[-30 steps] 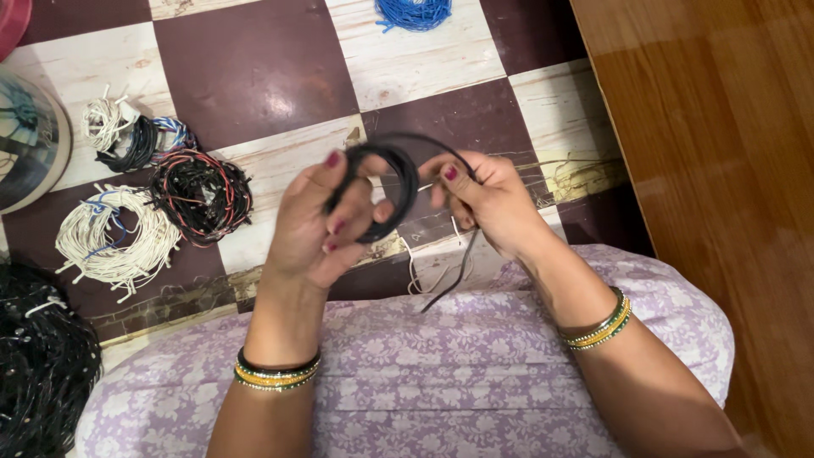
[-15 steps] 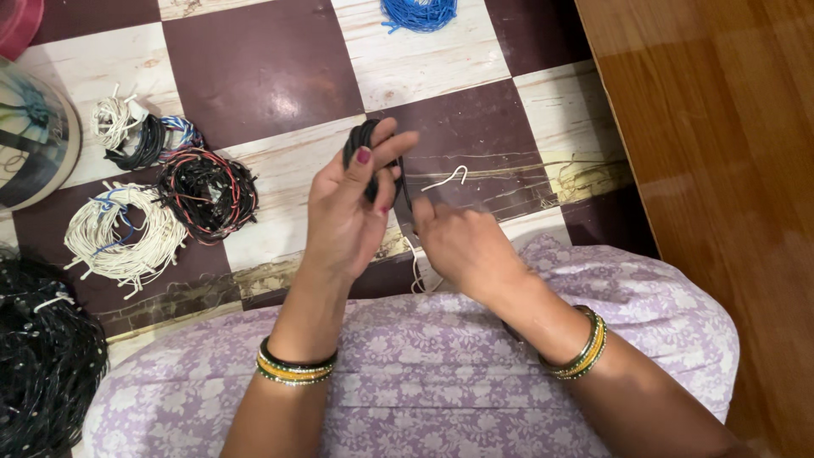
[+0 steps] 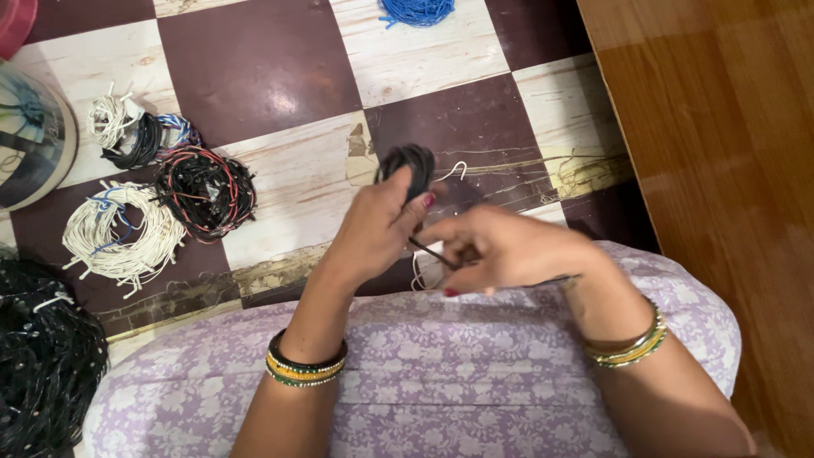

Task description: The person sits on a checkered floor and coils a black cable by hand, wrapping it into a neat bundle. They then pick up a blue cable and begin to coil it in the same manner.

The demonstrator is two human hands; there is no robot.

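The left hand (image 3: 373,233) is gripping the black coil (image 3: 407,165), now bunched tighter; the right hand (image 3: 509,250) is pinching its loose end, having swung underneath.

Black wire coil (image 3: 409,164), maroon-white checkered floor (image 3: 254,68)

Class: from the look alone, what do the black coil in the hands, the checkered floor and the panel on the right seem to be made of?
Black coil of thin cord, held in the left hand: looks like plastic-coated wire, smooth with a dull sheen. Checkered maroon-and-cream floor: probably printed vinyl sheet; its wood-grain print is worn and peeling at a seam. Brown panel on the right: wood or laminate, glossy, showing grain and reflections.
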